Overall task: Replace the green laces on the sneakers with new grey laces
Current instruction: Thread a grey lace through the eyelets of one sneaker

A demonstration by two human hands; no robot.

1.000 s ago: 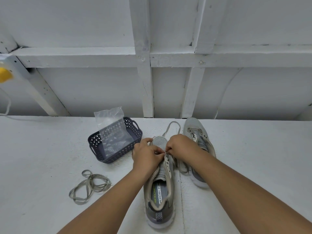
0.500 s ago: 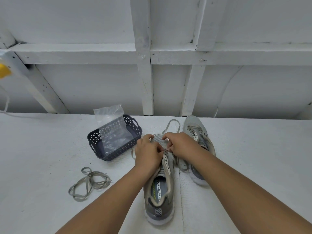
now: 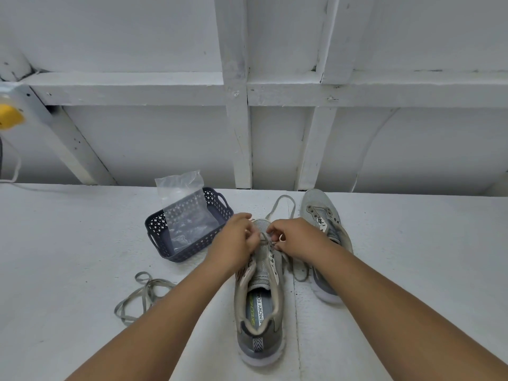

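Observation:
A grey sneaker (image 3: 259, 312) stands heel toward me at the centre of the white table. My left hand (image 3: 236, 243) and my right hand (image 3: 295, 237) meet over its front eyelets, both pinching a grey lace (image 3: 283, 202) that loops away past the toe. The fingertips hide the eyelets they work at. A second grey sneaker (image 3: 324, 224) lies to the right, partly behind my right forearm, with no lace in its eyelets. A loose pile of greyish lace (image 3: 140, 295) lies on the table to the left.
A dark perforated plastic basket (image 3: 156, 229) with a clear plastic bag (image 3: 182, 207) in it stands left of the sneakers. A white panelled wall (image 3: 247, 133) rises behind the table's far edge. A yellow object (image 3: 8, 115) shows at the far left.
Both hands have crept slightly forward toward the shoe's toe and the fingers have shifted on the lace. The sneakers, basket and loose lace have stayed put.

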